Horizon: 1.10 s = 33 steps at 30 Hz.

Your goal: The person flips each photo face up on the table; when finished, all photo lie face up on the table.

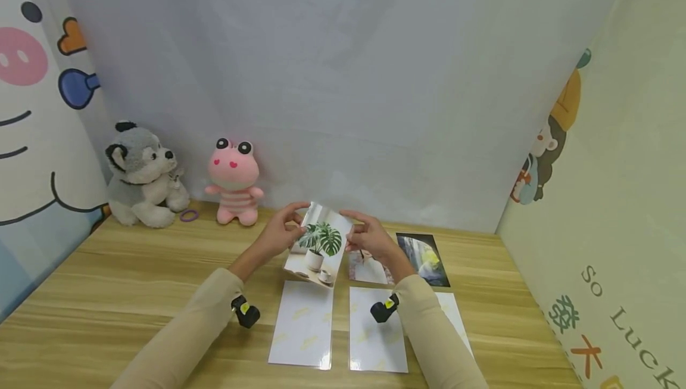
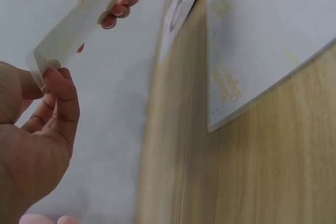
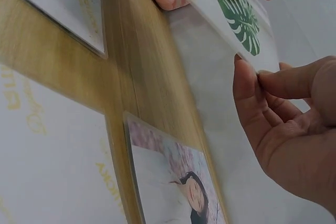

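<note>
A photo print of a potted monstera plant (image 1: 317, 243) is held up, tilted, above the wooden table. My left hand (image 1: 278, 231) pinches its left edge between thumb and fingers. On the opposite edge, my right hand (image 1: 373, 239) grips it the same way, as the right wrist view confirms. Its pale back shows in the left wrist view. Behind my right forearm lies a portrait photo (image 1: 367, 273), partly covered. Further right is a dark photo with a yellow patch (image 1: 427, 259). Nearer me, white sheets with faint yellow lettering (image 1: 302, 326) lie in a row, one partly under the right sleeve.
A grey-and-white plush dog (image 1: 145, 174) sits at the back left, beside a purple ring (image 1: 189, 215). To its right stands a pink plush toy (image 1: 236, 180). A pale curtain (image 1: 343, 79) hangs behind the table (image 1: 161, 293), and decorated walls flank both sides.
</note>
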### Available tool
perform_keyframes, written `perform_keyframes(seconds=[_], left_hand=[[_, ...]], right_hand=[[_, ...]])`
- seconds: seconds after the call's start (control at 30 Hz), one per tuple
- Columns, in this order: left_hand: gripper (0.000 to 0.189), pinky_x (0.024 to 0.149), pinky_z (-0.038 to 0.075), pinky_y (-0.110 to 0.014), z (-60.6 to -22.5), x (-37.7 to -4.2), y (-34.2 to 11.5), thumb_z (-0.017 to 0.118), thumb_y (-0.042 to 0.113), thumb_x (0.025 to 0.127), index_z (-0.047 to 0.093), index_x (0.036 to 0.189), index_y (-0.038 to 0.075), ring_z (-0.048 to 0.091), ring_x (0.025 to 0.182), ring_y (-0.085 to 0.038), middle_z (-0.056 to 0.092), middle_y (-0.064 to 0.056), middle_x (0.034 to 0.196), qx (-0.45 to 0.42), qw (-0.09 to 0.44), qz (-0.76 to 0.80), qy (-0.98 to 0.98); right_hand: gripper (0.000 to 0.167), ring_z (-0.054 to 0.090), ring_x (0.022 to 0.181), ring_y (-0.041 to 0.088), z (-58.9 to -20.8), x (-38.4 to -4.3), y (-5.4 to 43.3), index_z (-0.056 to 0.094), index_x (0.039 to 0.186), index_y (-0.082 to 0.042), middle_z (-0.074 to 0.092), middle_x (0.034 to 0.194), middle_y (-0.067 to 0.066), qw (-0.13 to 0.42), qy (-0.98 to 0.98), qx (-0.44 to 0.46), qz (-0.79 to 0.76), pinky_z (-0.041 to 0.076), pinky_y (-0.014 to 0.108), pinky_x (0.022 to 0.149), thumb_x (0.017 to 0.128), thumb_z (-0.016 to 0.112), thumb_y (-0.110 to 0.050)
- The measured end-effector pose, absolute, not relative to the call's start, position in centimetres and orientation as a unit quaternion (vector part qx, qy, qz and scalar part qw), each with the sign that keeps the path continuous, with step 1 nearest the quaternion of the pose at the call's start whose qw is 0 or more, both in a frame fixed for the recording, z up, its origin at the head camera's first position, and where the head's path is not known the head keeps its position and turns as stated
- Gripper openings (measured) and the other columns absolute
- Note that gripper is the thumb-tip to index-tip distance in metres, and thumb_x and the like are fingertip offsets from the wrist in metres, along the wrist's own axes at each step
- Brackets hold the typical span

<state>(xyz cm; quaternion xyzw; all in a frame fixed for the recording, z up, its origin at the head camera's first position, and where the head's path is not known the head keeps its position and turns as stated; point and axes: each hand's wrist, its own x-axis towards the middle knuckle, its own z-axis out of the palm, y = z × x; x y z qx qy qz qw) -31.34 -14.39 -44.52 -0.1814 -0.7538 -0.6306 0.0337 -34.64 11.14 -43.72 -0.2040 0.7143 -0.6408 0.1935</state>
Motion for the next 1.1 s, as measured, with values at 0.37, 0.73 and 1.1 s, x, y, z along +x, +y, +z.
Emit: perform_keyframes(seconds=[0.37, 0.73, 1.1], left_hand=[[0.047, 0.050, 0.037, -0.019, -45.2, -31.2, -14.0, 0.057, -0.013, 0.091, 0.051, 0.137, -0.011, 0.045, 0.054, -0.002, 0.054, -0.020, 0.098, -0.159, 0.049, -0.636, -0.753], [0.045, 0.048, 0.031, -0.018, -45.3, -31.4, -13.7, 0.058, -0.011, 0.091, 0.055, 0.135, -0.009, 0.033, 0.050, 0.001, 0.052, -0.019, 0.100, -0.112, 0.091, -0.628, -0.765], [0.044, 0.051, 0.032, -0.017, -45.5, -31.7, -14.1, 0.057, -0.012, 0.090, 0.056, 0.133, -0.009, 0.036, 0.052, 0.001, 0.053, -0.022, 0.099, -0.083, 0.143, -0.625, -0.763]], right_hand=[[0.060, 0.062, 0.064, 0.014, -43.7, -34.4, 10.7, 0.036, 0.153, -0.002, 0.060, 0.072, 0.001, 0.164, 0.728, -0.180, -0.641, 0.058, 0.028, 0.067, 0.096, 0.050, 0.010], [0.061, 0.066, 0.068, 0.011, -43.8, -34.0, 9.9, 0.040, 0.152, -0.005, 0.067, 0.079, 0.000, 0.106, 0.714, -0.127, -0.680, 0.060, 0.028, 0.071, 0.094, 0.057, 0.009], [0.062, 0.068, 0.070, 0.011, -44.6, -32.7, 8.9, 0.041, 0.151, -0.004, 0.068, 0.082, -0.001, 0.108, 0.715, -0.111, -0.682, 0.060, 0.031, 0.074, 0.093, 0.062, 0.007]])
